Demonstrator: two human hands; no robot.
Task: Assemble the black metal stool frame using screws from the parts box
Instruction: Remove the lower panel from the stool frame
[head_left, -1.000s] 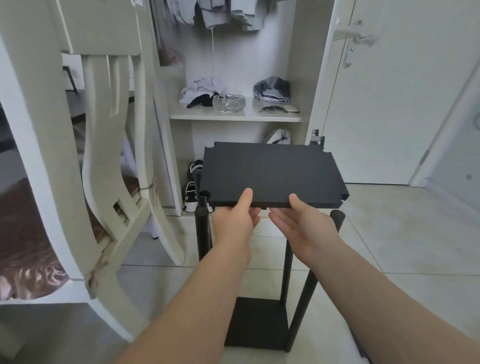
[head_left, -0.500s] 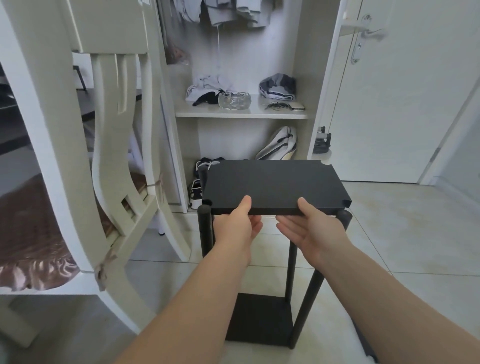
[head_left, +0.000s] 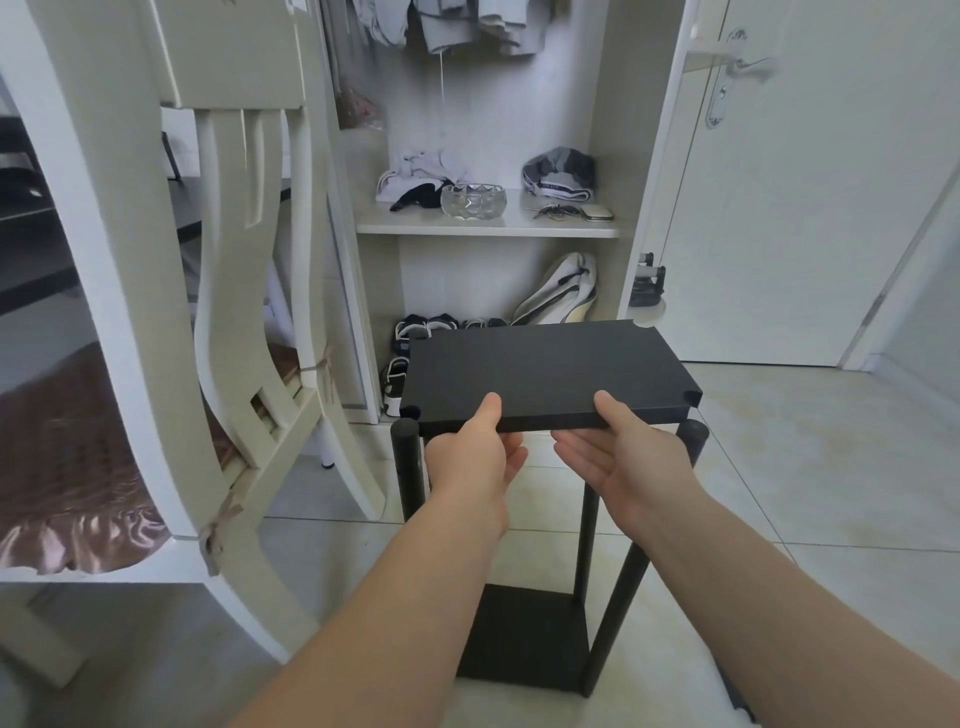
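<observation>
Just left of centre frame, the left hand (head_left: 470, 457) pinches the near edge of the black panel (head_left: 545, 369), thumb on top and fingers beneath, and the right hand (head_left: 618, 457) does likewise. The panel lies flat, its long axis running left to right. Its notched near corners hang just above the left front post (head_left: 408, 467) and the right front post (head_left: 693, 441), so seating it probably means lowering it straight down.

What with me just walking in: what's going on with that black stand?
A person is fitting the black top panel onto the stool frame. The left hand and right hand each pinch its near edge, thumb on top, fingers underneath. It hovers at the tops of the posts, not yet seated; the bottom panel already joins them at the floor.
</observation>
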